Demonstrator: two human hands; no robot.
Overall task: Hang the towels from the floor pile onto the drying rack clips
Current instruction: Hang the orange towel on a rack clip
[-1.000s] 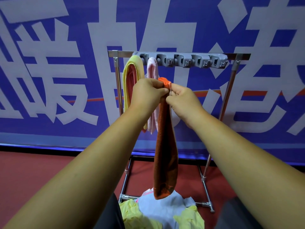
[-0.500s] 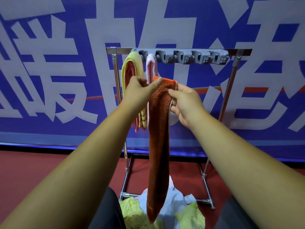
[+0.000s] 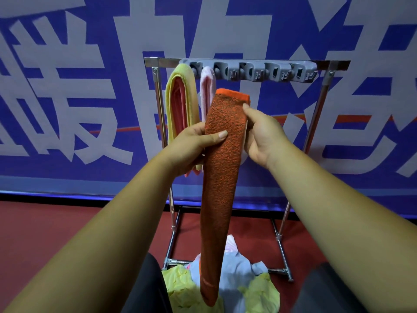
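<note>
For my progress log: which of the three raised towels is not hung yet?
The orange towel: the left hand and right hand hold it below the clips; the yellow towel and pink towel hang from the rack.

Red floor, drying rack standing on it, towel pile at its base

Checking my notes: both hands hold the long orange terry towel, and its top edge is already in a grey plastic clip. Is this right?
No. In the head view the left hand and right hand hold the long orange terry towel, but its top edge is below the grey plastic clips, in none.
</note>
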